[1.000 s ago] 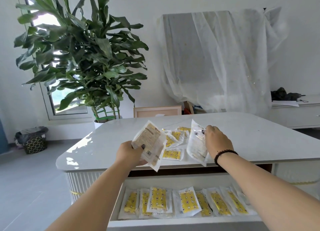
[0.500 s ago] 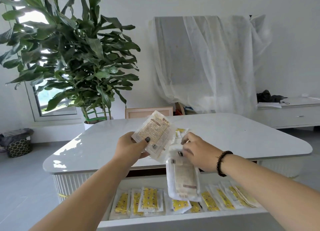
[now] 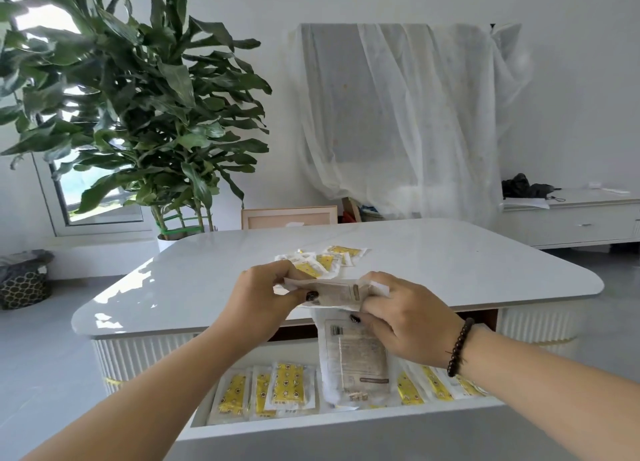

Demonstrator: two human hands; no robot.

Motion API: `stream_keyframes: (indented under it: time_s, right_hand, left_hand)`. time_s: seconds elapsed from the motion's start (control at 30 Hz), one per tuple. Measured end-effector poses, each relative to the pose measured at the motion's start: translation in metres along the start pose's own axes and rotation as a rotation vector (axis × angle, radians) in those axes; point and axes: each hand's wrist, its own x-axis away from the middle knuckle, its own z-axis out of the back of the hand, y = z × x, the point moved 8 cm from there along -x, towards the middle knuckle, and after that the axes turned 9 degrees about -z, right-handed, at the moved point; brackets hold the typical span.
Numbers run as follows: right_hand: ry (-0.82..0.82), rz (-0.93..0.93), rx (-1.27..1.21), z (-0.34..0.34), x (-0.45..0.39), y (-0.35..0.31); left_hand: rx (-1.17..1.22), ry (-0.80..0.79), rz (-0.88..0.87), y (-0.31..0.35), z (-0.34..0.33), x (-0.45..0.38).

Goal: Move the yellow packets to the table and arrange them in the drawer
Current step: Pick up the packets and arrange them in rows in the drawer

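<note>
roughly midway, a row of yellow packets [image 3: 287,386] already lies in the open drawer [image 3: 346,422], a few more [image 3: 323,258] wait on the desk [image 3: 450,270], while the left hand [image 3: 263,301] and right hand [image 3: 405,322] pinch packets [image 3: 353,353] above it

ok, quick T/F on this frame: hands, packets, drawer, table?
1. Both hands hold packets. True: the left hand and right hand grip a packet between them, and another hangs from the right.
2. The drawer is shut. False: it is open, with yellow packets in a row.
3. The table holds no packets. False: several lie there.
4. The right wrist wears a beaded bracelet. True.
</note>
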Motion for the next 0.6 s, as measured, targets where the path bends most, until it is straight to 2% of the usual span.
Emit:
stream_keyframes:
  time_s: [0.07,0.13,0.2,0.27,0.43,0.5,0.6]
  right_hand:
    - [0.101,0.020,0.023,0.010,-0.002,-0.006]
    - [0.193,0.054,0.061,0.018,-0.005,-0.012]
    - [0.235,0.100,0.122,0.022,-0.008,-0.017]
    - [0.241,0.168,0.215,0.018,-0.010,-0.023]
    - [0.227,0.296,0.318,0.007,-0.012,-0.041]
    - [0.215,0.327,0.344,0.003,-0.013,-0.047]
    - [0.219,0.349,0.345,-0.001,-0.012,-0.054]
  left_hand:
    - [0.025,0.038,0.110,-0.005,0.002,0.000]
    - [0.088,0.053,0.332,-0.017,0.001,0.004]
    - [0.185,0.002,0.546,-0.023,-0.008,0.013]
    - [0.322,-0.052,0.667,-0.020,-0.019,0.021]
    - [0.799,-0.061,0.700,0.000,-0.031,0.022]
    - [0.800,-0.053,0.700,-0.002,-0.029,0.022]
    - [0.631,0.027,0.724,-0.017,-0.026,0.027]
